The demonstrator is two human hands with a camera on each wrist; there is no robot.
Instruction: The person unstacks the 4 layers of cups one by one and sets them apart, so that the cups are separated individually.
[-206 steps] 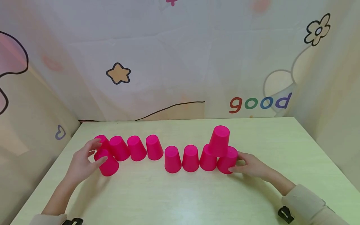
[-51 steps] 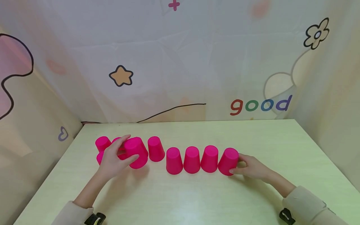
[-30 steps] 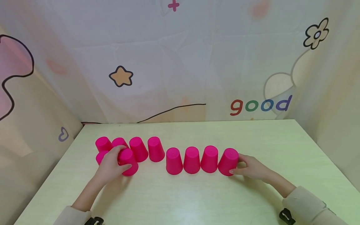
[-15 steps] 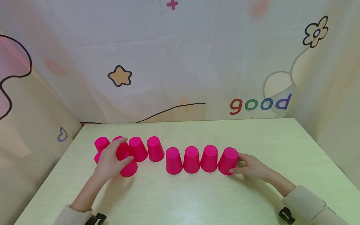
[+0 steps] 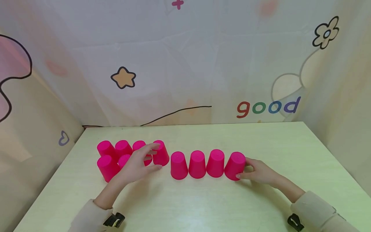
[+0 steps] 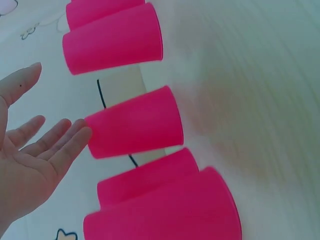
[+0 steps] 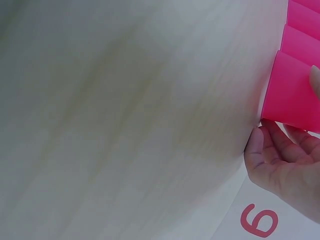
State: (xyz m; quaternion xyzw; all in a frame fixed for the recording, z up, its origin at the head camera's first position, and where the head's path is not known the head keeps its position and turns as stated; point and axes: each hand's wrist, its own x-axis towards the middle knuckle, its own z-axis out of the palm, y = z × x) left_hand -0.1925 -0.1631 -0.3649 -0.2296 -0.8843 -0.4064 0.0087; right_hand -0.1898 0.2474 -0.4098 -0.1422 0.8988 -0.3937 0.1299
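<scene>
Several pink cups stand upside down on the table. My right hand (image 5: 259, 171) grips the rightmost cup (image 5: 235, 166) between its thumb and curled fingers; it stays on the tabletop. My left hand (image 5: 138, 166) holds nothing, its fingers loosely spread in front of the rear left row. Its fingertips lie close to the last cup of that row (image 5: 161, 153); in the left wrist view they appear at the narrow end of a cup (image 6: 137, 122), and contact is unclear. Before the rear row stand two cups, an outer one (image 5: 108, 168) and another (image 5: 124, 159) partly behind my left hand.
Three more cups, such as the end one (image 5: 179, 165), line up left of the gripped cup. The table (image 5: 197, 206) meets a printed curtain (image 5: 185, 74) at its back and sides. Black clips (image 5: 114, 220) sit at both sleeves.
The cup once stacked on the right pair is gone from there. A second cup now stands in the front left row. My left hand has left it and moved right; my right hand stays put.
</scene>
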